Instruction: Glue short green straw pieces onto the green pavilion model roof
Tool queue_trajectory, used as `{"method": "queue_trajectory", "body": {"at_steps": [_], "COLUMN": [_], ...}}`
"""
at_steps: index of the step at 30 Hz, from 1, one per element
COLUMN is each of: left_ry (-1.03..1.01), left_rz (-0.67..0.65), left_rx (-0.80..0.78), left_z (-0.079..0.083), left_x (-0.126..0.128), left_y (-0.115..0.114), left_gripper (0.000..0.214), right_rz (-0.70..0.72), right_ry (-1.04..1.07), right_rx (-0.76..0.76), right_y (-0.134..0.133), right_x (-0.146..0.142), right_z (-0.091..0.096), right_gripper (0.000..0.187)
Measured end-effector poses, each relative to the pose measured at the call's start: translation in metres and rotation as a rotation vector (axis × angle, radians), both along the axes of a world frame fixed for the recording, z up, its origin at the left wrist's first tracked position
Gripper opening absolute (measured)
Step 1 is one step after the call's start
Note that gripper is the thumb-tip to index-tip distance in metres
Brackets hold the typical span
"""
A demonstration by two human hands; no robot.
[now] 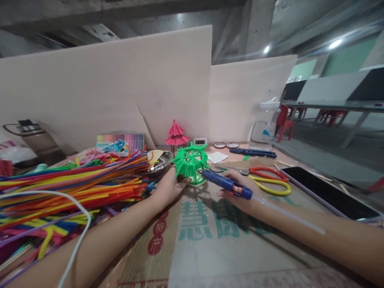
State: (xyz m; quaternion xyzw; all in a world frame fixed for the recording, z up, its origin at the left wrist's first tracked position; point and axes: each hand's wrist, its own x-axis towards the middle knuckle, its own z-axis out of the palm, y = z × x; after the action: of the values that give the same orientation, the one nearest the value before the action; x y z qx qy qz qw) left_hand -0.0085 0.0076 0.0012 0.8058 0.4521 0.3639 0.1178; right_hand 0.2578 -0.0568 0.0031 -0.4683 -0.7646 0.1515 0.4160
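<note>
My left hand (168,187) is closed on the lower left side of a green pipe-cleaner model (192,159), a round frame with spokes on top and strips slanting down around it. In my right hand (247,203) is a blue pen-shaped hot glue gun (225,183), its tip pointing left at the model's lower right side. Whether the tip touches the model I cannot tell. A clear glue stick (289,216) sticks out of the gun's rear over my forearm. Behind the model stands a pink pagoda-like piece (176,135) with two tiers.
Bundles of coloured pipe cleaners (75,176) fill the left side, crossed by a white cable (85,212). Scissors (271,182) with red and yellow handles, a phone (327,192) and a blue cutter (253,153) lie right. A clear bottle (264,128) stands at the back. Printed cardboard (216,256) covers the tabletop.
</note>
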Motion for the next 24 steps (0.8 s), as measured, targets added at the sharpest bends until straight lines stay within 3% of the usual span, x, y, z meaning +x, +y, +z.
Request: {"method": "queue_trajectory", "body": {"at_steps": [24], "left_ry": [0.018], "left_rz": [-0.021], "left_rx": [0.026], "left_z": [0.0035], "left_x": [0.0024], "left_y": [-0.0027], "left_gripper": [0.041], "right_rz": [0.000], "right_ry": [0.037], "right_rx": [0.000], "right_y": [-0.0010], "right_x": [0.0007], "right_z": [0.0005], "right_gripper": [0.027]}}
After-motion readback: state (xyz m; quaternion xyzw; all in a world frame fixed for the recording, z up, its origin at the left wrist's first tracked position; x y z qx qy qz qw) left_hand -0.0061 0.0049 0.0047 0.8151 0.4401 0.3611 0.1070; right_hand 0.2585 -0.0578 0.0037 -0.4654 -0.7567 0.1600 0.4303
